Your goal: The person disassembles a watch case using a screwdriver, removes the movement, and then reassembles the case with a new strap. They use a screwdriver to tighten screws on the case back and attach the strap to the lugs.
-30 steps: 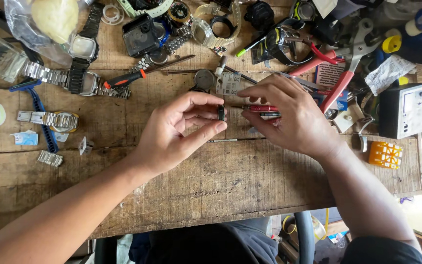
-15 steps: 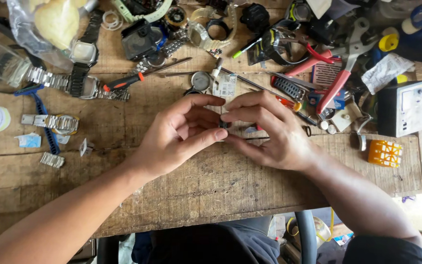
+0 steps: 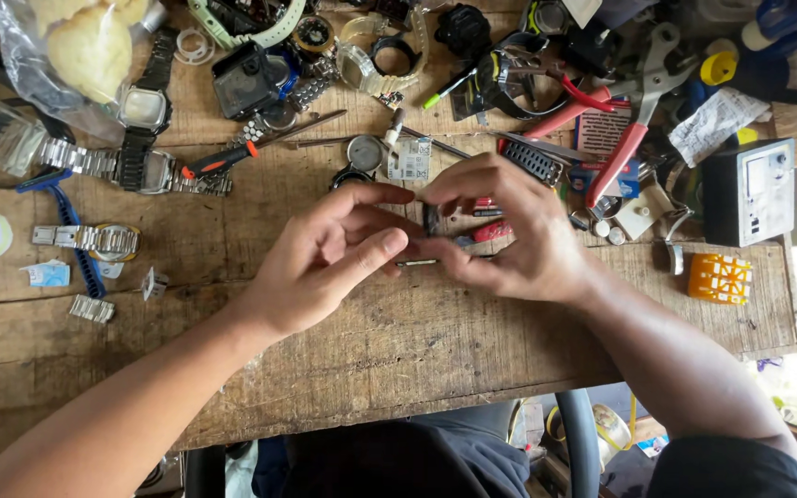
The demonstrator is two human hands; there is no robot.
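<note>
Over the middle of a worn wooden workbench [image 3: 343,341], my left hand [image 3: 334,254] and my right hand [image 3: 509,231] meet fingertip to fingertip. Between them they pinch a small dark part [image 3: 432,219], mostly hidden by the fingers. A thin metal rod [image 3: 422,263] lies under the fingertips; whether a hand holds it I cannot tell. A red-handled tool [image 3: 491,229] rests on the bench just behind my right hand's fingers.
Watches with metal bands [image 3: 94,240] lie at the left, a screwdriver [image 3: 219,162] and a round watch case [image 3: 364,152] behind my hands. Red-handled pliers [image 3: 624,152], a grey box [image 3: 749,192] and an orange block [image 3: 719,278] crowd the right. A plastic bag [image 3: 66,46] sits far left.
My right hand came left from the red tools to meet my left hand. Both hands closed in around the small dark part.
</note>
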